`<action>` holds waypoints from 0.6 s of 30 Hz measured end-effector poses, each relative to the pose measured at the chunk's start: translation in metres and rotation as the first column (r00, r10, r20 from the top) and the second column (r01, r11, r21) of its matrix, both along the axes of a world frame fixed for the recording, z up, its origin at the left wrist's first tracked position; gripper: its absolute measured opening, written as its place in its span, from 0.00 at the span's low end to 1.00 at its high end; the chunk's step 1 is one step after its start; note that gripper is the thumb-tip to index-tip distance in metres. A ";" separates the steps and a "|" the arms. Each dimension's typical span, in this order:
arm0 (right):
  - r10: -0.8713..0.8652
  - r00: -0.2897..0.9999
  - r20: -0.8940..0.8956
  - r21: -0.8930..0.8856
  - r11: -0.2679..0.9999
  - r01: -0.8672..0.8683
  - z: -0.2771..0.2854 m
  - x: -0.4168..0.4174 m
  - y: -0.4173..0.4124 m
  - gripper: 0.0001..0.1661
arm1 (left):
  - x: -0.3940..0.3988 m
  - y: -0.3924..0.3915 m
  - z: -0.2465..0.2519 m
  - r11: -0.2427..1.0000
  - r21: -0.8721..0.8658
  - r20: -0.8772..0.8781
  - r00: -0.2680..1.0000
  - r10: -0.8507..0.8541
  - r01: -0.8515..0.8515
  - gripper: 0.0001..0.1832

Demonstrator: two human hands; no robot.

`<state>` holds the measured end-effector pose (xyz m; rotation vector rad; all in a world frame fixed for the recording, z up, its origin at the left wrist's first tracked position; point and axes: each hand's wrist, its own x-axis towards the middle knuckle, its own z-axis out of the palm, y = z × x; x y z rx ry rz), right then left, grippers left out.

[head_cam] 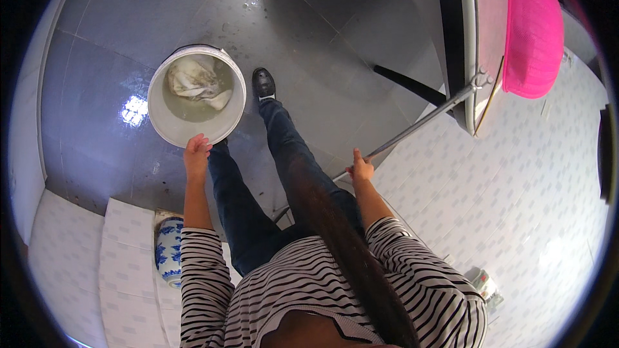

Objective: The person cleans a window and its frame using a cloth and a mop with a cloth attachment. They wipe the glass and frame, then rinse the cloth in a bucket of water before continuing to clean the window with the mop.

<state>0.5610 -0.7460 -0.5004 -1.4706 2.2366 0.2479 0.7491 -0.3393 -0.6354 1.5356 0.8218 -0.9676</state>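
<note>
A round white plastic bucket (159, 123) stands on the grey tiled floor, with cloudy water and a soiled whitish cloth (193, 77) inside. My left hand (197, 147) is at the bucket's near rim, fingers loosely curled; whether it touches the rim is unclear, and nothing shows in it. On the right, my right hand (361, 166) is closed round a grey metal pole (413, 128), its index finger extended along it. The pole slants up to the right, its far end near the table's corner. Its lower end passes behind my leg.
A table (488, 38) with dark legs stands at upper right, bearing a pink plastic basket (534, 34). A blue-and-white porcelain vase (169, 251) is at lower left by the tiled wall (483, 179). Wet patches (134, 110) shine on the floor.
</note>
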 end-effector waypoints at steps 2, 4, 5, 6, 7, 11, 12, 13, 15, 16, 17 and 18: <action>0.016 0.999 0.042 0.018 1.000 -0.017 -0.004 0.001 0.002 0.29 | 0.002 -0.003 0.001 1.000 -0.005 -0.013 1.000 0.008 -0.008 0.17; 0.060 0.996 0.070 0.042 0.997 -0.063 -0.008 0.001 0.004 0.30 | 0.005 -0.007 0.002 1.000 -0.016 -0.018 1.000 0.017 -0.018 0.17; 0.052 0.997 0.057 0.055 0.997 -0.055 -0.007 0.000 0.005 0.30 | 0.006 -0.009 0.002 1.000 -0.014 -0.016 1.000 0.007 -0.007 0.17; 0.046 0.998 0.045 0.070 0.996 -0.050 -0.004 0.006 0.007 0.31 | 0.008 -0.011 0.002 1.000 -0.008 -0.013 1.000 -0.001 0.001 0.17; 0.041 0.999 0.033 0.086 0.995 -0.043 -0.001 0.011 0.008 0.32 | 0.010 -0.012 0.002 1.000 -0.003 -0.009 1.000 -0.009 0.009 0.17; -0.025 0.999 0.025 0.010 1.000 0.024 0.001 0.000 0.005 0.34 | 0.015 -0.013 0.002 1.000 -0.017 0.017 1.000 -0.023 0.023 0.17; -0.062 0.998 0.021 -0.002 0.998 0.062 0.004 -0.008 -0.002 0.34 | 0.017 -0.014 0.003 1.000 -0.013 0.011 1.000 -0.019 0.019 0.17; -0.096 0.995 0.017 -0.014 0.995 0.096 0.006 -0.017 -0.012 0.34 | 0.019 -0.015 0.004 1.000 -0.007 0.005 1.000 -0.011 0.011 0.17; -0.257 0.963 0.082 0.043 0.966 0.254 0.009 -0.039 -0.032 0.32 | 0.022 -0.013 0.003 0.999 0.000 0.003 0.999 -0.040 0.040 0.16; -0.314 0.945 0.087 0.069 0.949 0.309 0.010 -0.040 -0.042 0.32 | 0.022 -0.011 0.000 0.999 0.003 0.003 0.999 -0.051 0.051 0.16; -0.370 0.924 0.091 0.095 0.927 0.362 0.011 -0.042 -0.052 0.32 | 0.023 -0.008 -0.004 0.999 -0.007 0.011 0.999 -0.049 0.049 0.16; -0.364 0.929 0.067 0.134 0.926 0.353 0.013 -0.043 -0.059 0.34 | 0.021 -0.006 -0.007 0.999 -0.018 0.015 0.999 -0.049 0.049 0.16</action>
